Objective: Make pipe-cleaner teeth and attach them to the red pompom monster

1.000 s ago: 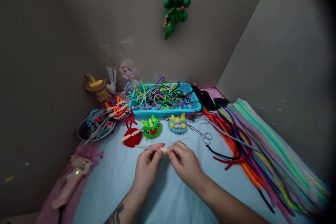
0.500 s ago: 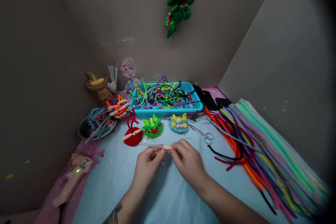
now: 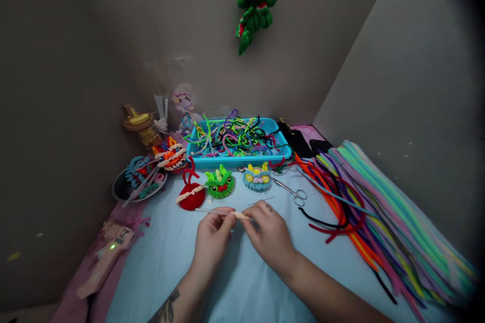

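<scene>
My left hand (image 3: 215,232) pinches a thin translucent stick (image 3: 206,210) that points out to the left. At its right end is a short cream pipe cleaner (image 3: 240,215), seemingly wound round it. The fingertips of my right hand (image 3: 268,229) close on the other end of that cream piece. Just beyond my hands lie a red pipe-cleaner pouch shape (image 3: 192,199) with a cream band, a green dragon-like face (image 3: 220,182) and a blue face (image 3: 257,178) with yellow ears. Scissors (image 3: 291,192) rest to the right of the blue face.
A blue tray (image 3: 212,162) of tangled pipe-cleaner scraps stands at the back. Bundled pipe cleaners (image 3: 394,212) spread along the right. On the left are a metal bowl (image 3: 119,193) and a pink glue gun (image 3: 100,270) with a lit green light. Green knitted ornaments (image 3: 257,0) hang above.
The cream piece has tilted slightly, its right end now lower, and my right fingers have shifted on it. The view has moved a little.
</scene>
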### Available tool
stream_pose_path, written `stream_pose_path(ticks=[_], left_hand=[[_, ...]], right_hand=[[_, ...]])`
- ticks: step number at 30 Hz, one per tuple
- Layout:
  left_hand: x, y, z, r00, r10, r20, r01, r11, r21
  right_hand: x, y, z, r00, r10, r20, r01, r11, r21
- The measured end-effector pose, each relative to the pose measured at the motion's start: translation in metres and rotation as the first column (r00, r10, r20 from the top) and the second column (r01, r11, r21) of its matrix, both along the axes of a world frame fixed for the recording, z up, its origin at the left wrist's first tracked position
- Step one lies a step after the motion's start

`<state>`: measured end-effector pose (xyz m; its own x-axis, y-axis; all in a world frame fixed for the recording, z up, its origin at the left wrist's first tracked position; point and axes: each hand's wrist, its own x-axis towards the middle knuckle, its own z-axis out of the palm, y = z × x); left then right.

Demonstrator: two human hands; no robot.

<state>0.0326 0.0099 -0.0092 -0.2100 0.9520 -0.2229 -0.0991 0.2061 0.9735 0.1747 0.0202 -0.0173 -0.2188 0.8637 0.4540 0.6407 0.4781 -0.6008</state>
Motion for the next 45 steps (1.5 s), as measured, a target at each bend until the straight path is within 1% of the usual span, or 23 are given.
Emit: stream_pose_path(ticks=[4, 8, 10, 12, 14, 16, 18, 22, 25, 34, 37, 41, 45], left_hand=[[-0.0010, -0.0003, 0.0011, 1.000, 0.000, 0.000, 0.000, 0.999, 0.037], [-0.0021, 0.0001, 0.0045, 1.000, 0.011, -0.005, -0.010, 0.996, 0.086], [-0.0021, 0.0003, 0.0051, 1.000, 0.001, -0.013, 0.000, 0.997, 0.073], [-0.0017, 0.0006, 0.0047, 1.000, -0.023, 0.005, 0.023, 0.999, 0.037], [-0.0010, 0.0011, 0.0042, 0.997, -0.055, 0.061, 0.055, 0.998, 0.005], [-0.0002, 0.0015, 0.0043, 0.988, -0.074, 0.132, 0.075, 0.997, -0.003], [0.0002, 0.0016, 0.0051, 0.982, -0.084, 0.169, 0.086, 0.996, -0.003], [-0.0013, 0.0013, 0.0073, 0.988, -0.115, 0.103, 0.120, 0.992, -0.040], [-0.0034, 0.0013, 0.0072, 0.990, -0.121, 0.071, 0.125, 0.991, -0.057], [-0.0066, 0.0022, 0.0007, 0.987, -0.108, 0.119, 0.117, 0.991, -0.064], [-0.0061, 0.0020, 0.0009, 0.986, -0.116, 0.116, 0.123, 0.991, -0.052], [-0.0051, 0.0016, 0.0022, 0.989, -0.098, 0.110, 0.105, 0.992, -0.066], [-0.0052, 0.0012, -0.0004, 0.989, -0.087, 0.121, 0.097, 0.992, -0.078]], right_hand=[[0.0004, -0.0007, -0.0015, 0.995, 0.057, -0.077, -0.063, 0.995, -0.081], [0.0006, -0.0024, -0.0017, 0.991, 0.117, -0.069, -0.125, 0.984, -0.126], [0.0011, -0.0024, -0.0021, 0.991, 0.112, -0.076, -0.122, 0.983, -0.134], [0.0020, -0.0014, -0.0024, 0.992, 0.083, -0.097, -0.095, 0.987, -0.129], [0.0032, 0.0002, -0.0022, 0.992, 0.051, -0.117, -0.065, 0.991, -0.119], [0.0045, 0.0020, -0.0013, 0.992, 0.026, -0.125, -0.040, 0.993, -0.108], [0.0055, 0.0034, -0.0003, 0.993, 0.009, -0.114, -0.022, 0.994, -0.107], [0.0060, 0.0041, 0.0000, 0.998, -0.001, -0.070, -0.006, 0.995, -0.098], [0.0056, 0.0040, -0.0019, 0.999, -0.006, -0.053, 0.001, 0.997, -0.081], [0.0036, 0.0044, -0.0023, 1.000, 0.003, -0.030, -0.004, 0.999, -0.048], [0.0039, 0.0038, -0.0017, 1.000, 0.006, -0.020, -0.006, 1.000, -0.028], [0.0045, 0.0041, -0.0027, 1.000, -0.004, -0.015, 0.004, 1.000, 0.003], [0.0047, 0.0044, -0.0034, 1.000, -0.007, -0.002, 0.007, 1.000, 0.013]])
